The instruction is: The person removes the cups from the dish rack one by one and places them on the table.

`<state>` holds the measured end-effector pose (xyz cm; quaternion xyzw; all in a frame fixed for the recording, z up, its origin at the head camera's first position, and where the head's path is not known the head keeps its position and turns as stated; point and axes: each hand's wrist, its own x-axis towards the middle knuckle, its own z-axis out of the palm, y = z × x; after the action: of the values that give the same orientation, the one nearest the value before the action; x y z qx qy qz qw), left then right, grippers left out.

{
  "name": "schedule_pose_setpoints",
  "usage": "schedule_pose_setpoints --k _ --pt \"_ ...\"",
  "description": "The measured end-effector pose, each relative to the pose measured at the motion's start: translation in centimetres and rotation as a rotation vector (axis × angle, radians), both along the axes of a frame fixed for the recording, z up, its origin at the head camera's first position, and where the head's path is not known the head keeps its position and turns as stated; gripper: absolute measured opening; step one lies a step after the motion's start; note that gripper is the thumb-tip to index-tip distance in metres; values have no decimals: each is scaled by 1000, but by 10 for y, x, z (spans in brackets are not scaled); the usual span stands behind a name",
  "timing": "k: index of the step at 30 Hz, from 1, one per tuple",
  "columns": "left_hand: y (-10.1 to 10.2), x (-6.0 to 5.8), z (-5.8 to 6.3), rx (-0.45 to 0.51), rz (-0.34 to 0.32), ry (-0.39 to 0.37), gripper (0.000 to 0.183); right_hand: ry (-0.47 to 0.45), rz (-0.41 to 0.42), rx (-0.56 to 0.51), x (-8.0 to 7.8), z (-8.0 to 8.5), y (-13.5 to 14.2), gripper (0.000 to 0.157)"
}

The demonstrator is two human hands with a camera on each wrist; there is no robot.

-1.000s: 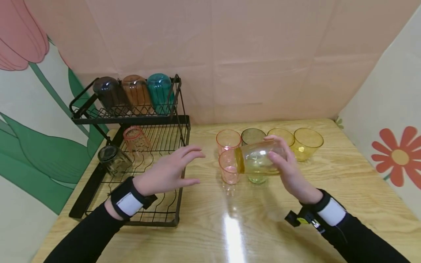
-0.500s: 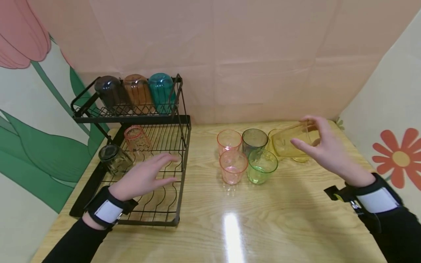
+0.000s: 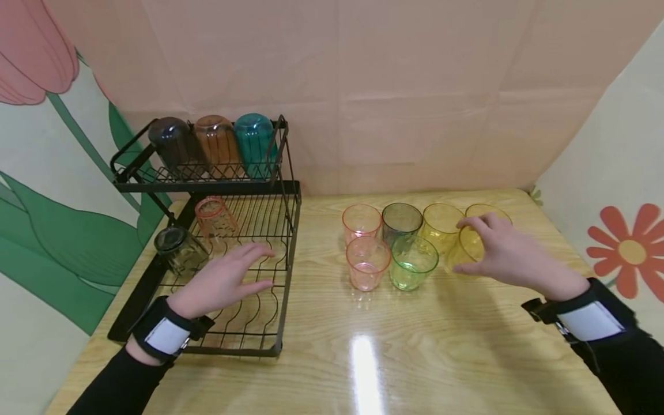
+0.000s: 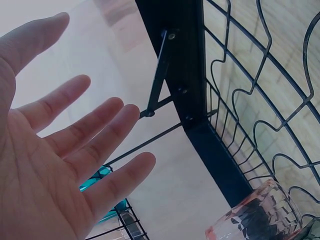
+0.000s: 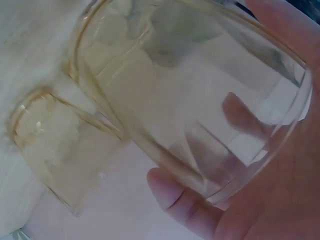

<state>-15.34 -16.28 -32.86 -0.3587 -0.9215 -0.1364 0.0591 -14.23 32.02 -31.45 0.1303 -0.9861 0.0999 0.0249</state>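
Note:
My right hand [image 3: 505, 253] grips a yellow drinking glass [image 3: 461, 251], thumb on the near side and fingers at the far side, low over the table's right part. The right wrist view shows that hand around the lower end of the clear-walled glass, with another yellow glass [image 5: 60, 145] close by. In the head view, two yellow glasses [image 3: 440, 223] stand just behind the held one. To its left is a green glass [image 3: 413, 265]. Over the black dish rack [image 3: 282, 323] hovers my left hand [image 3: 223, 282], fingers extended, holding nothing; the left wrist view shows its palm [image 4: 45, 180].
Left of the yellow glasses stand a grey glass [image 3: 402, 222] and two pink glasses [image 3: 368, 265]. The rack's lower tier holds a pink tumbler [image 3: 217, 218] and a dark tumbler [image 3: 178, 248]. Upturned black, amber and teal glasses [image 3: 254, 147] fill the upper tier.
The right hand has carried the yellow glass from above the green and pink glasses rightward, then down, turning it more upright. My left hand has drawn back left and down over the rack.

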Motion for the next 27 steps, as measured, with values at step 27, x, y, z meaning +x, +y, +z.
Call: schedule_pose_setpoints --k 27 --pt "-1 2 -3 -16 25 -25 50 -107 -8 8 -2 -45 -11 103"
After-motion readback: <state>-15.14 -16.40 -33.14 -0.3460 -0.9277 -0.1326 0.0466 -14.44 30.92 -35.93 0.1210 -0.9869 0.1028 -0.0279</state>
